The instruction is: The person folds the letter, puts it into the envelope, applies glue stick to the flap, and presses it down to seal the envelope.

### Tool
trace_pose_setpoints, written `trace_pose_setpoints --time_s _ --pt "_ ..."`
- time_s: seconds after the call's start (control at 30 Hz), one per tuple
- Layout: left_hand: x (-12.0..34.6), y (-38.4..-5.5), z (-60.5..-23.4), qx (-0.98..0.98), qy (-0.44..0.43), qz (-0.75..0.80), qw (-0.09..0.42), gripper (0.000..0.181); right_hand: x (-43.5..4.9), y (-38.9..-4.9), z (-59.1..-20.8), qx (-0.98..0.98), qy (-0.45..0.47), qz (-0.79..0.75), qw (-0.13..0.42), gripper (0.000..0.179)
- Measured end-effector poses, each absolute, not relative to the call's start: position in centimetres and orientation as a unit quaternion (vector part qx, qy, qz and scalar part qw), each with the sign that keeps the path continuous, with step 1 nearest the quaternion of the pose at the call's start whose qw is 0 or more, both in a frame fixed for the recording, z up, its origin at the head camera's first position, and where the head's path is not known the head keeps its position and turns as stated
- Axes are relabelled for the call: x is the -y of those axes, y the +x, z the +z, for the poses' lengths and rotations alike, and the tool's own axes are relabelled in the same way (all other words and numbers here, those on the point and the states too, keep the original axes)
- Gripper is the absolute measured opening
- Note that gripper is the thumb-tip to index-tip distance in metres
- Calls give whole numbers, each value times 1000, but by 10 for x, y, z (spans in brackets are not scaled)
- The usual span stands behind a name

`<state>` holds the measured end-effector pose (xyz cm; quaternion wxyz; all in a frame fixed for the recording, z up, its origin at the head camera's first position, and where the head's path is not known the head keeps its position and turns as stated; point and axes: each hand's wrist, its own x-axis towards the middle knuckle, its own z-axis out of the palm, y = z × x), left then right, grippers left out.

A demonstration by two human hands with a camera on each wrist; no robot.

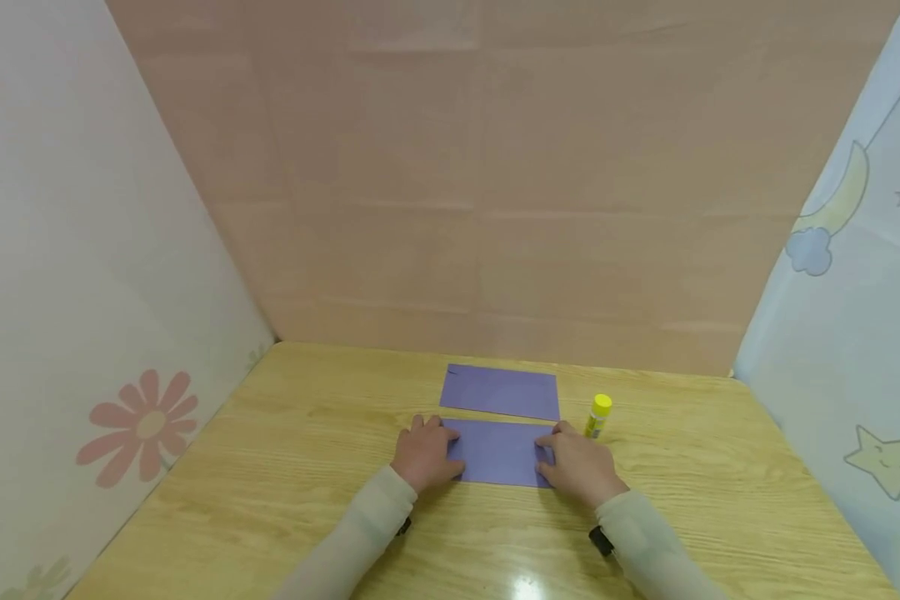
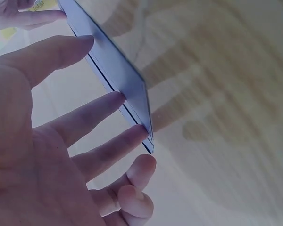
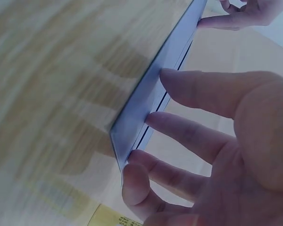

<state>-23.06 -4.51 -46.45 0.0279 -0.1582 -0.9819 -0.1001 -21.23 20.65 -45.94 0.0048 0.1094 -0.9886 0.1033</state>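
Note:
A purple sheet of paper (image 1: 498, 452) lies flat on the table between my hands, its long side running left to right. My left hand (image 1: 426, 457) rests on its left end, thumb and fingertips touching the top. On the right end sits my right hand (image 1: 579, 462), likewise pressing with thumb and fingertips. Both wrist views show extended fingers meeting the paper (image 2: 125, 73) from above, not wrapped round it. Just beyond lies a second purple sheet (image 1: 501, 392), with a small dark mark near its far left corner.
A yellow glue stick (image 1: 598, 415) stands upright, capped, just beyond my right hand. The wooden table (image 1: 330, 425) ends at a tan backdrop (image 1: 480, 250). Pale printed side panels rise at left and right.

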Motion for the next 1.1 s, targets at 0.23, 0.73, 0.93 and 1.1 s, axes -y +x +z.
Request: trace_pose_setpoints --time_s 0.23,0.73,0.93,1.1 --pt "45 -234 -465 985 -144 -93 34 46 -212 -216 -458 989 96 113 -2 41" --pt "46 -241 -468 979 -131 -151 32 63 -224 -216 -460 988 52 142 -9 57" --pt "46 -238 -467 976 -147 -159 29 63 -222 -216 -460 986 56 159 8 57" --pt "48 -238 -465 971 -159 -178 26 56 -221 -216 -455 976 97 188 45 38"
